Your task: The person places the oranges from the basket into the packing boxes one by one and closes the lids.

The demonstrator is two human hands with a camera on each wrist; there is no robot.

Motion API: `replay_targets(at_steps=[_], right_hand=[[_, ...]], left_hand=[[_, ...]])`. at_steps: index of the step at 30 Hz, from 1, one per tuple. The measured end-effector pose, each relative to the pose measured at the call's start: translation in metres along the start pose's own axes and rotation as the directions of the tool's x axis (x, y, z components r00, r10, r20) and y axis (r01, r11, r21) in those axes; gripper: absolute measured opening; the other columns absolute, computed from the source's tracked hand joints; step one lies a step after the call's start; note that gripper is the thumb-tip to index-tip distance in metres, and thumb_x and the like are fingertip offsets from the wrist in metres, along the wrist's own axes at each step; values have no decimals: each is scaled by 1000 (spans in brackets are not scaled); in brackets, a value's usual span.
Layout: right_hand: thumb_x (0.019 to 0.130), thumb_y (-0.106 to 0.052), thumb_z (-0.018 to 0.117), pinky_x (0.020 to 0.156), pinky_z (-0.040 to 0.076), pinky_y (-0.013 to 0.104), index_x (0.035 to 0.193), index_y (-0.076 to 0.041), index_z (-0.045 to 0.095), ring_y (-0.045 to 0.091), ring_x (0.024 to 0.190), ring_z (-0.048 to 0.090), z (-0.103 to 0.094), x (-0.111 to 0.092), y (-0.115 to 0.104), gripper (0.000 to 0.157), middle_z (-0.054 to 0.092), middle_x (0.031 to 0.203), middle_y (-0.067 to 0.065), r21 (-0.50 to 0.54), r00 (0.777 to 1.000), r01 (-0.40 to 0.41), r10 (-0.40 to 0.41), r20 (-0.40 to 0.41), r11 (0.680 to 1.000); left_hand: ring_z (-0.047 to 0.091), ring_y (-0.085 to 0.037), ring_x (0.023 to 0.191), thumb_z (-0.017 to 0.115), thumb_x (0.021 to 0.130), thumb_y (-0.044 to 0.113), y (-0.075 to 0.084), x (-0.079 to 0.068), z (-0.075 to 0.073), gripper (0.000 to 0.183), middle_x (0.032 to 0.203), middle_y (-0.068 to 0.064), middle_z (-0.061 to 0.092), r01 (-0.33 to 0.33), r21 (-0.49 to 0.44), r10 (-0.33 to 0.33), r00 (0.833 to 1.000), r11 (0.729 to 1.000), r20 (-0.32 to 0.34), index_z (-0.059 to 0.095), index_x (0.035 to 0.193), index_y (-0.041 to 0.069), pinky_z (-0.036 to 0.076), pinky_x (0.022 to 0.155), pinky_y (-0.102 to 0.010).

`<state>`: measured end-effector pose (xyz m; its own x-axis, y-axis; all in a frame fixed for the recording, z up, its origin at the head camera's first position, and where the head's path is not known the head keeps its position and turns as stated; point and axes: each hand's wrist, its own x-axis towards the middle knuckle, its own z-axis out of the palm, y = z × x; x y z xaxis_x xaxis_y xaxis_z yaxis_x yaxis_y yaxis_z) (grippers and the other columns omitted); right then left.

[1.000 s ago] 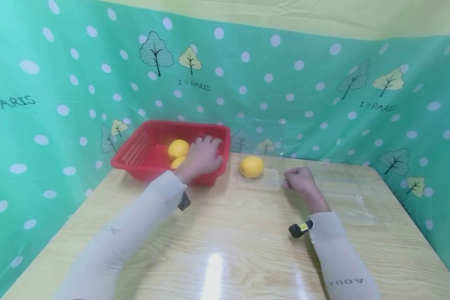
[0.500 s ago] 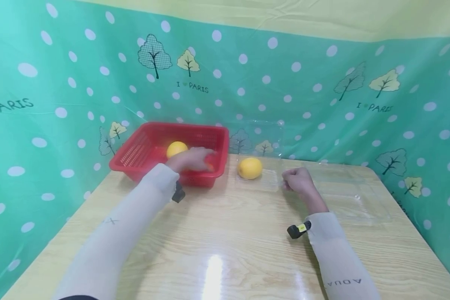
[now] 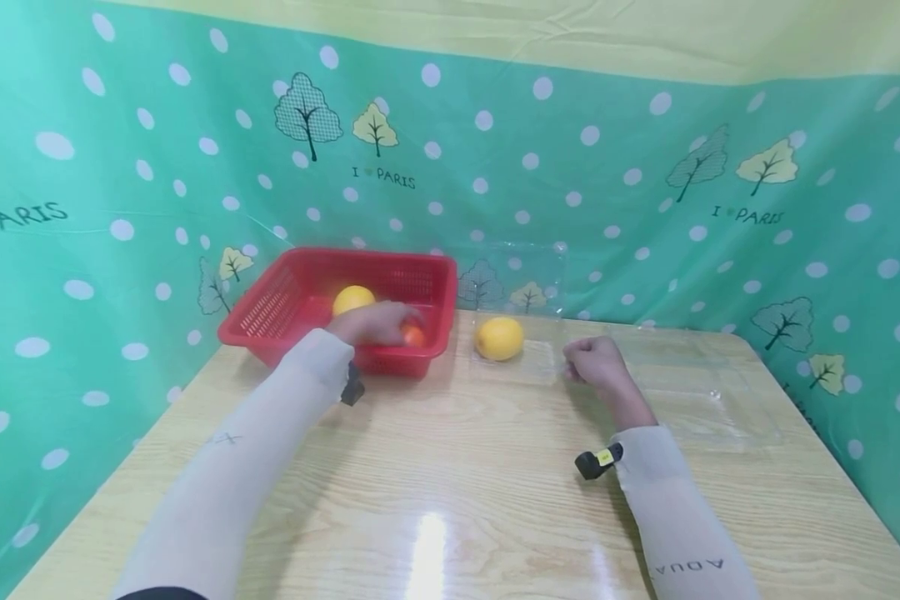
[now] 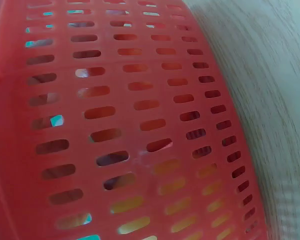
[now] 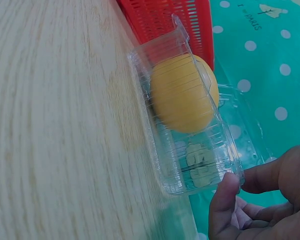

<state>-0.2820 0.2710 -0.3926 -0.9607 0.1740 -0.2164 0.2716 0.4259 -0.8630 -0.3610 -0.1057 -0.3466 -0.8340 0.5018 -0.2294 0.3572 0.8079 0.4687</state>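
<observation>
My left hand [image 3: 381,322] reaches into the red plastic basket [image 3: 450,329], its fingers curled over an orange-red round fruit [image 3: 413,335] near the right wall. Beside that hand, a yellow fruit [image 3: 353,299] lies in the basket. The left wrist view is mostly filled by the slotted basket wall [image 4: 140,112], which hides much of the hand; orange and yellow show through the slots. My right hand [image 3: 596,362] pinches the rim of a clear plastic container [image 5: 170,180] between thumb and finger. One yellow fruit [image 3: 499,338] sits in that container, whose lid [image 3: 521,271] stands raised behind.
Another clear plastic container [image 3: 720,404] lies on the wooden table [image 3: 450,450] to the right of my right hand. A green dotted curtain [image 3: 600,175] hangs along the back and sides. The basket stands just left of the fruit container.
My left hand has lowered into the basket and moved slightly left, its fingers closing over the orange-red fruit, which has come into view. The right hand stays at the container's rim.
</observation>
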Motion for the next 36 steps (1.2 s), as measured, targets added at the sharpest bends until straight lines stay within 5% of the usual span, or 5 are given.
replay_targets(at_steps=[12,22,36], right_hand=[[107,-17,48,76,55,28,134,7,56,17,84,61,1,-2,3,37,62,111,20,4,999,27,-27,16,1000],[108,-17,47,76,55,28,135,8,55,17,82,61,0,-1,3,38,62,111,20,5,999,34,-34,21,999],[107,-19,49,83,55,33,136,6,57,19,87,61,-1,-1,2,38,63,111,18,2,1000,7,-7,16,1000]], left_hand=[[61,-17,99,93,68,35,-1,8,2,59,105,12,66,-63,77,73,989,995,-131,69,122,30,53,85,-37],[44,-23,116,95,65,33,14,4,-7,72,122,5,53,-11,116,37,973,993,-227,63,129,28,57,82,-40],[35,-28,129,89,74,26,33,10,-22,66,144,-3,44,-66,149,116,929,987,-351,61,134,23,59,81,-42]])
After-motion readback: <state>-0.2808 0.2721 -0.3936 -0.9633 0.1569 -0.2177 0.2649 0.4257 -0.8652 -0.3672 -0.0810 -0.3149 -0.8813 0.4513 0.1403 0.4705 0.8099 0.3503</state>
